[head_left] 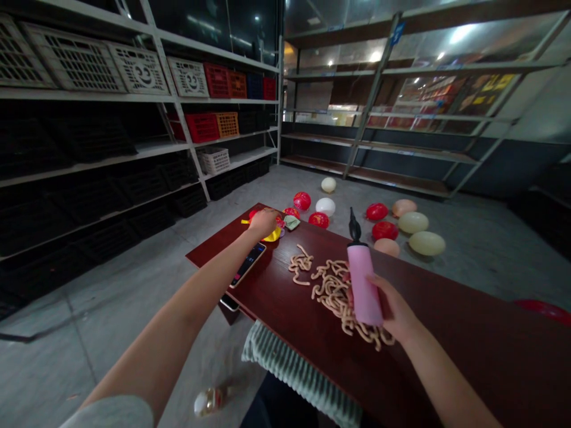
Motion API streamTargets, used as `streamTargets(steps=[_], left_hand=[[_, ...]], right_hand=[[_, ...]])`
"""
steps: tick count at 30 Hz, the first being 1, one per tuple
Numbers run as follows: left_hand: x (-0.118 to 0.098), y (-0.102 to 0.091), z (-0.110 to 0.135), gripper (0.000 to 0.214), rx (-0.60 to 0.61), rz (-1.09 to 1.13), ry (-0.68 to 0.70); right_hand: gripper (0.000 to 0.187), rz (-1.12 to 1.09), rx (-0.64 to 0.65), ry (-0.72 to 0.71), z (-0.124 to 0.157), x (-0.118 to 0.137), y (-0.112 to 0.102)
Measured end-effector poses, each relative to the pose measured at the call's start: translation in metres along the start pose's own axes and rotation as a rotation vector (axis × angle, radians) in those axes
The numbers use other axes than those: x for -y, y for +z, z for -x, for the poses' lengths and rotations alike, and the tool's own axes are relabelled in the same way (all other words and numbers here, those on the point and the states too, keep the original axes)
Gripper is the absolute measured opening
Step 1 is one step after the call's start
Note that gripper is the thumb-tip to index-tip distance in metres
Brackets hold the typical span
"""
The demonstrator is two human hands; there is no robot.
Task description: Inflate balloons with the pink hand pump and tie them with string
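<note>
Head view: inflated balloons (384, 230) dot the floor (473, 267) past the far edge of the tabletop (446, 333); a phone (247, 266) lies by the near edge, beside the left forearm (191, 303). Tan strands (332, 288) sprawl below the pink pump (364, 285) with its black nozzle (354, 229). The right hand (389, 302) wraps around the pump; the left hand (264, 220), arm outstretched, touches limp coloured balloons (273, 235) near the far left corner, its grip impossible to tell

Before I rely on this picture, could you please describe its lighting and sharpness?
Head view: bright spots glare behind the far shelves; head view: black crates at left sink into shadow; head view: the bottle at lower left looks blurred, the pink pump clearer.
</note>
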State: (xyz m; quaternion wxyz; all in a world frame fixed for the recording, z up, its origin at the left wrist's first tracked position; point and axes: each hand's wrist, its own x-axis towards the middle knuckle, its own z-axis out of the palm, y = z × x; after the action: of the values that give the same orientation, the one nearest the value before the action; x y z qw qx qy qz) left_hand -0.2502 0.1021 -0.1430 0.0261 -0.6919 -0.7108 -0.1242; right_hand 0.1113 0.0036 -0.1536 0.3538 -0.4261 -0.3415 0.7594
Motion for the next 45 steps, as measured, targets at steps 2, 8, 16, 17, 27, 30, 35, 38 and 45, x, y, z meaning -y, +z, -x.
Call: streamTargets(steps=[2,8,16,17,27,30,35,38,45], left_hand=[[-0.018,0.006,-0.011,0.034,0.021,0.003,0.020],[-0.058,0.034,-0.031,0.024,0.049,0.024,-0.033],[-0.080,0.038,-0.039,0.017,-0.069,0.413,-0.135],[-0.086,0.036,-0.037,0.014,-0.081,0.502,-0.137],[-0.212,0.072,0.009,0.014,0.183,1.634,-0.263],[-0.226,0.082,0.010,0.009,0.217,1.878,-0.339],[-0.213,0.078,0.008,0.018,0.233,2.286,-0.521],[-0.199,0.069,0.009,0.027,0.016,2.533,-0.798],[-0.189,0.059,0.009,0.026,-0.230,2.509,-0.889]], right_hand=[[0.030,-0.046,0.012,-0.010,-0.004,0.000,-0.006],[0.036,-0.109,0.064,-0.060,-0.007,-0.003,-0.021],[0.043,-0.238,0.077,-0.148,-0.004,0.003,-0.030],[0.043,-0.245,0.077,-0.148,-0.004,0.005,-0.030],[0.040,-0.172,0.073,-0.142,0.009,0.020,-0.079],[0.035,-0.189,0.112,-0.114,0.014,0.014,-0.088],[0.038,-0.174,0.108,-0.077,0.016,0.011,-0.080],[0.038,-0.155,0.109,-0.061,0.018,0.011,-0.073],[0.036,-0.151,0.125,-0.030,0.027,0.008,-0.067]])
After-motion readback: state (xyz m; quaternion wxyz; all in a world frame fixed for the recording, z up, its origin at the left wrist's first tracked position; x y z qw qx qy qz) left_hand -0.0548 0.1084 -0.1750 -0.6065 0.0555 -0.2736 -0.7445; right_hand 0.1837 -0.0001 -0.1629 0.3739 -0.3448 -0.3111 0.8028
